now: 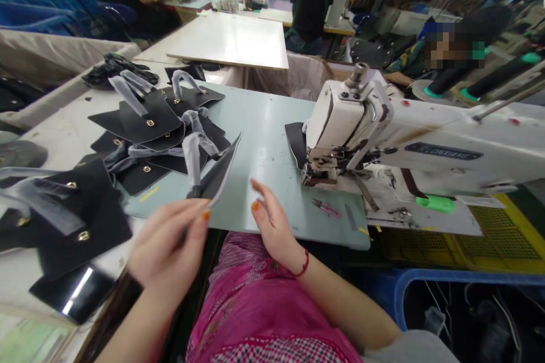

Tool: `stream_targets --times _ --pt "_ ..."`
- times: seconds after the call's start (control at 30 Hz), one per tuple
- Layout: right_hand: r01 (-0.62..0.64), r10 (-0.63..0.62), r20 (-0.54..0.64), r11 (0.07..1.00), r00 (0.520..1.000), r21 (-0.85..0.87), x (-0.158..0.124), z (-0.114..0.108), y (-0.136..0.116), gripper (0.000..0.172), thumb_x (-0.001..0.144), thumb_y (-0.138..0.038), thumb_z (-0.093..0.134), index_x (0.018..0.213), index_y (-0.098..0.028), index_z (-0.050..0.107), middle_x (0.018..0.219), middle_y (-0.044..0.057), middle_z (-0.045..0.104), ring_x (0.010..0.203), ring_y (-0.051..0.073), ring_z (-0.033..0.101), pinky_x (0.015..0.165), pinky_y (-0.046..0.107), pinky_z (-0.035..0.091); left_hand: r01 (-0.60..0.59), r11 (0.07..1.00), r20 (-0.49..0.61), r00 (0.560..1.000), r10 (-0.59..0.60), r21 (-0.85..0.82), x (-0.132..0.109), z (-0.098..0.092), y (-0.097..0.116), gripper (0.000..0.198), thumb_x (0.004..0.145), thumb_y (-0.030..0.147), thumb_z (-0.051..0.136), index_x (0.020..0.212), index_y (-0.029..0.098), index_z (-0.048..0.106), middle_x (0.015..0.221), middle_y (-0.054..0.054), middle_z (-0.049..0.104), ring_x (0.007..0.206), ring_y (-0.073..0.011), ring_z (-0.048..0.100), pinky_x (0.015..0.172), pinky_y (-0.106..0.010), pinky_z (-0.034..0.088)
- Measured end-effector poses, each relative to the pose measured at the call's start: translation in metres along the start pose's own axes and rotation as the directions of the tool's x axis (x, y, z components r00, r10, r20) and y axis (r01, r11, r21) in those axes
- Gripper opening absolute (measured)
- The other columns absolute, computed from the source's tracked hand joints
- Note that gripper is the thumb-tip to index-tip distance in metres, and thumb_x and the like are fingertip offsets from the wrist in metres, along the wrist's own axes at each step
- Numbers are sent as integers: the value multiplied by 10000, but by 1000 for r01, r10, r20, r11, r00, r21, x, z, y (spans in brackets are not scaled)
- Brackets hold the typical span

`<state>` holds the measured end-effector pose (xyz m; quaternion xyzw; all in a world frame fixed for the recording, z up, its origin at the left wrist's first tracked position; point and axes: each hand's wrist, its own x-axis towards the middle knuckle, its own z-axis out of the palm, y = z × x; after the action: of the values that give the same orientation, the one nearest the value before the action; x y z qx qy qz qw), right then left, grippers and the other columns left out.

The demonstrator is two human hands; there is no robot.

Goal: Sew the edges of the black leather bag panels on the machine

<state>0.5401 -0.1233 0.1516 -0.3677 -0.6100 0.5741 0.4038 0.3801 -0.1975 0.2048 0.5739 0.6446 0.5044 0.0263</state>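
Note:
Between the thumb and fingers of my left hand (172,241) is the near edge of a black leather bag panel (219,176), tilted up off the table, with a strap wrapped in clear plastic on it. My right hand (275,224) hovers over the table's front edge, fingers apart and holding nothing. To the left lies a pile of similar black panels (147,119) with plastic-wrapped straps and small gold fittings. Another black panel (297,144) lies beside the head of the sewing machine (340,125), partly hidden behind it.
Pink thread snips (327,208) lie near the front edge of the pale green table (264,119). At lower right stands a blue bin (400,289) with black pieces inside. A dark phone-like slab (72,292) lies at lower left. Other people work beyond the white board (230,39).

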Motion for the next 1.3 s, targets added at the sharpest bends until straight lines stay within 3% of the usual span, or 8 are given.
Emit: stream_targets --times 0.17,0.27,0.37,0.43,0.53,0.6,0.83,1.3 --pt "-485 539 112 623 835 614 -53 -2 66 497 818 -647 621 943 -166 616 837 50 671 683 146 641 575 262 553 -127 992 578 807 119 -27 -61 77 -19 240 918 244 549 1063 270 739 1068 -91 727 995 -264 670 891 -408 540" --pt "-520 656 -8 606 755 602 -64 -19 99 471 737 -580 732 903 -154 618 812 27 653 628 111 615 519 215 542 120 992 608 791 -66 -48 -97 82 -48 295 926 299 534 1173 271 690 1245 -90 673 1168 -274 620 1034 -457 485" --pt "-510 574 -62 767 816 391 -64 -33 104 475 780 -614 668 880 -151 636 810 19 623 673 120 614 503 210 556 421 907 448 809 -380 9 -113 63 -76 423 826 426 651 1197 222 656 1359 -127 587 1304 -333 512 1135 -534 358" --pt "-448 469 -13 852 883 271 -59 -35 95 478 813 -629 622 825 -152 628 765 -2 580 653 103 585 509 194 555 701 713 423 647 -634 -3 -112 52 -80 519 744 505 718 1162 204 656 1315 -142 612 1298 -353 520 1120 -527 378" --pt "-400 379 129 872 916 280 -52 -31 76 470 839 -630 593 811 -161 618 746 -18 557 630 88 569 540 192 561 962 248 641 262 -722 -114 -99 57 -61 500 743 526 729 1134 223 657 1174 -128 700 1157 -331 639 971 -463 528" --pt "-409 364 191 847 912 340 -47 -29 66 460 838 -627 599 849 -169 631 769 -15 578 641 96 589 555 205 568 980 24 748 167 -642 -198 -85 74 -42 435 746 504 733 1057 205 679 1047 -128 740 986 -322 709 824 -436 590" --pt "-355 383 -62 897 922 265 -21 -66 58 460 869 -618 552 871 -164 629 750 19 669 577 126 637 461 195 492 872 119 627 430 -649 -475 -19 161 -21 414 654 349 835 948 140 632 830 -38 726 672 -160 660 635 -261 548" --pt "-300 358 -197 914 913 271 22 -108 67 472 889 -580 532 834 -131 665 697 77 723 509 97 580 445 185 371 905 234 747 426 -510 -356 52 227 -38 472 603 374 844 958 126 658 834 -59 734 618 -152 639 586 -244 471"
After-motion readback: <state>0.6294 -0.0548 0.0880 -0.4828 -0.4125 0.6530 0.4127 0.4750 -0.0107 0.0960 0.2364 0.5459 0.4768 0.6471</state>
